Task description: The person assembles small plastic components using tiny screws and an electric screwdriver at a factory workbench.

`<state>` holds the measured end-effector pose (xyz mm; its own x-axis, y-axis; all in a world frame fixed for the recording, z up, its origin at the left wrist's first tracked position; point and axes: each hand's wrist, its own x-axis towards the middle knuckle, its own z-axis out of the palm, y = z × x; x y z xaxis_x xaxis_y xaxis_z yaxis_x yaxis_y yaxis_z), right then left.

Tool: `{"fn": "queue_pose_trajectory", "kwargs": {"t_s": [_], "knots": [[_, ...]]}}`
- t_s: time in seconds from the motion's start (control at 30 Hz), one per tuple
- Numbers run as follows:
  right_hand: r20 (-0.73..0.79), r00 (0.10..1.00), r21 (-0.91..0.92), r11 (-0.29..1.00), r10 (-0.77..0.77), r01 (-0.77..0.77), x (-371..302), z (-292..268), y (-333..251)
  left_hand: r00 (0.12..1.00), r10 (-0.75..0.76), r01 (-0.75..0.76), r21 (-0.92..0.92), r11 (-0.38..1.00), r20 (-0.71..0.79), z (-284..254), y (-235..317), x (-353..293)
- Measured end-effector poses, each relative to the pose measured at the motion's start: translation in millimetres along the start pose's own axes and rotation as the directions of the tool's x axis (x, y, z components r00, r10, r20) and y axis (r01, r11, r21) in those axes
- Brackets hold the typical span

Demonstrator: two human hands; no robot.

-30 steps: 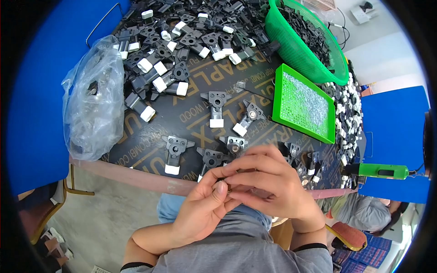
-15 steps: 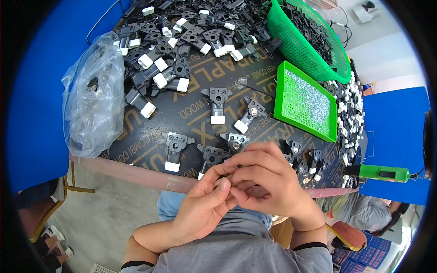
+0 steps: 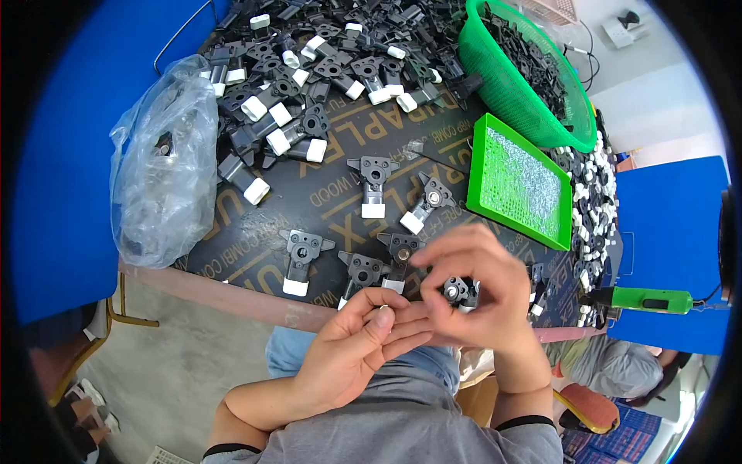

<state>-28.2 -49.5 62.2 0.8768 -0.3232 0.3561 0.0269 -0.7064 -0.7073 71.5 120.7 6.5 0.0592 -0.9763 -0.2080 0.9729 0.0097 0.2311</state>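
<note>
My left hand (image 3: 352,340), palm up in front of my lap, pinches a small shiny metal piece (image 3: 384,308) between thumb and forefinger. Just right of it, my right hand (image 3: 483,290) is raised and blurred, thumb and fingertips curled together; what they hold, if anything, I cannot make out. A black bracket with a metal centre (image 3: 456,290) shows through the gap in its fingers. Beyond the hands lie black brackets with white ends, including one with an open hole (image 3: 301,259), one farther back (image 3: 374,182) and one with a metal insert (image 3: 433,199).
A clear plastic bag (image 3: 164,170) lies at the left edge, beside a heap of brackets (image 3: 309,66). To the right stand a green tray (image 3: 481,166) of small metal pieces and a green basket (image 3: 510,85) of black parts. A green power tool (image 3: 649,300) is at far right.
My hands have parted: the right has lifted away to the right, while the left stays nearly in place. The metal piece in the left fingers has come into view.
</note>
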Motion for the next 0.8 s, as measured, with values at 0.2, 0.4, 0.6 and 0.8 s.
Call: {"fn": "queue_pose_trajectory", "kwargs": {"t_s": [0.2, 0.4, 0.6, 0.8], "knots": [[0.214, 0.976, 0.051, 0.998, 0.029, -0.04, 24.4, -5.4, -6.5, 0.999, -0.002, 0.004, 0.039, 0.999, -0.051, 3.1, 4.5, 0.8], [0.095, 0.98, -0.143, 0.977, 0.172, -0.157, 16.7, -13.9, 16.6, 0.994, -0.088, 0.084, 0.071, 0.994, 0.058, -16.3, -3.7, -8.7], [0.127, 0.988, -0.36, 0.933, 0.082, -0.032, 3.2, 7.8, 20.8, 0.99, -0.14, 0.128, 0.29, 0.948, 0.02, -12.6, -3.6, -11.9], [0.091, 0.991, -0.335, 0.94, 0.102, -0.066, 0.6, 10.3, 21.2, 0.998, -0.035, 0.016, 0.324, 0.946, 0.052, -22.8, -13.0, -12.9]]}}
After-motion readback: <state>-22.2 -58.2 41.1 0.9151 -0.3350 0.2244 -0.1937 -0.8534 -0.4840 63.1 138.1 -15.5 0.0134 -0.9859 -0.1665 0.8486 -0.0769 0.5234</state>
